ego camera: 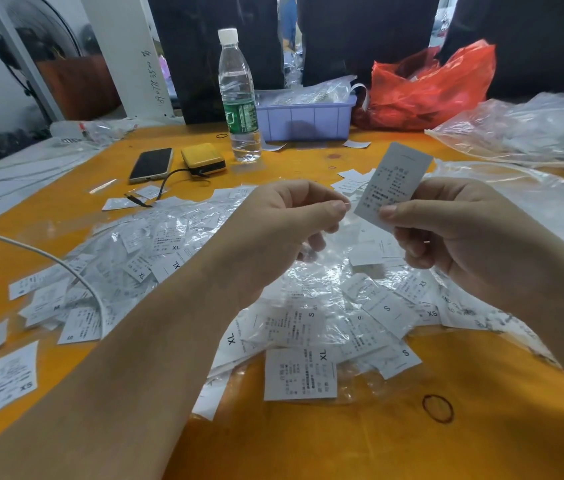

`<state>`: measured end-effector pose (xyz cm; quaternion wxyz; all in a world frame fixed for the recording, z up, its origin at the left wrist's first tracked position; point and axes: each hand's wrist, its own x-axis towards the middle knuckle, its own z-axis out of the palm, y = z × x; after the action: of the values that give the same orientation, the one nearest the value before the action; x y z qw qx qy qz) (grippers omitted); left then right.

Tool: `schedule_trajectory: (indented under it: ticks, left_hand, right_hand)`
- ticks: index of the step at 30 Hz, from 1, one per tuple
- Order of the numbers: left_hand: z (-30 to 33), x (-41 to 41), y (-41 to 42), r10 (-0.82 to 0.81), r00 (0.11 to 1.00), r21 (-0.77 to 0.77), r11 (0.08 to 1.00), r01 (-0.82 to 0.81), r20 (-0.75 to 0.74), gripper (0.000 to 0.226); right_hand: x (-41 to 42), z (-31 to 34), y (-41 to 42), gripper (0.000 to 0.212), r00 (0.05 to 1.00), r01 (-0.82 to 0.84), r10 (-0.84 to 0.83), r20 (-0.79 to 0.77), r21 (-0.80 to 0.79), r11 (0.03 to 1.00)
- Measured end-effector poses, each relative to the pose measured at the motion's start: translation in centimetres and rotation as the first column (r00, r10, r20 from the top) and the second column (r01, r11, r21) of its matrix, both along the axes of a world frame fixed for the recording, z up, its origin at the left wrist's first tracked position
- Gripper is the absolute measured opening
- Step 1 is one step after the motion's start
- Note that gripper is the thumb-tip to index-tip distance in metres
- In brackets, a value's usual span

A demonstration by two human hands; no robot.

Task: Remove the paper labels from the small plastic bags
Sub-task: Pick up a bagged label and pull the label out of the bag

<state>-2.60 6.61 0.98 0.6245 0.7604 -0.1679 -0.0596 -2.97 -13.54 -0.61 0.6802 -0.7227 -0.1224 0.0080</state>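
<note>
We hold both hands raised above the orange table point(412, 427), forearms reaching in from the lower edge. Our right hand point(453, 233) has its fingers curled, thumb and forefinger pinching the lower edge of 1 paper label point(395, 183), which stands tilted upward above the thumb. Our left hand point(284, 226) is curled too, thumb pressed against forefinger just beside the label's lower left corner; whether it pinches a thin clear bag there, we cannot tell. The label carries small printed lines too fine to read.

Under our hands lies a heap of small plastic bags point(308, 282) with labels inside, spread across the table. On these we read size marks: XL, S, XS and M.

Farther back stand a clear water bottle point(239, 95) with a green wrapper, a dark phone point(151, 164), a yellow power bank point(203, 158) with a black cable, a purple tray point(305, 119) and a red plastic bag point(429, 84). A rubber band point(438, 408) lies near our right forearm
</note>
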Motion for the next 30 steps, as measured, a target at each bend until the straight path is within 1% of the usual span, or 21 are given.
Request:
schedule_trajectory:
  ticks: [4,6,9,12,18,25,30]
  left_hand:
    - [0.1,0.0,0.1,0.003,1.0,-0.012,1.0,-0.003,-0.016,0.009]
    - [0.1,0.0,0.1,0.0,1.0,-0.013,1.0,-0.001,-0.018,0.009]
    - [0.0,0.0,0.1,0.002,1.0,-0.007,1.0,-0.002,-0.009,0.01]
    - [0.0,0.1,0.1,0.009,1.0,0.011,1.0,-0.009,0.002,0.01]
    - [-0.1,0.0,0.0,0.022,1.0,0.039,0.999,-0.023,0.021,0.008]
    - [-0.1,-0.1,0.0,0.012,0.999,0.055,0.998,-0.014,0.037,0.008]
    - [-0.1,-0.1,0.0,0.013,0.998,0.086,0.996,-0.019,0.066,0.007]
  right_hand:
    - [0.1,-0.2,0.0,0.014,0.999,0.039,-0.039,0.009,0.007,0.999]
    - [0.1,-0.1,0.0,0.013,1.0,0.025,-0.025,0.018,0.007,1.0]
    - [0.0,-0.1,0.0,0.021,1.0,-0.019,0.019,0.008,0.003,1.0]
    - [-0.1,-0.1,0.1,0.024,0.998,-0.064,0.064,-0.01,0.009,0.998]
    - [-0.2,-0.1,0.3,0.029,0.996,-0.085,0.086,-0.033,0.03,0.996]
    - [-0.5,-0.3,0.8,0.027,0.995,-0.093,0.093,-0.026,-0.019,0.995]
    - [-0.5,-0.3,1.0,0.027,0.994,-0.109,0.109,-0.028,-0.014,0.994]
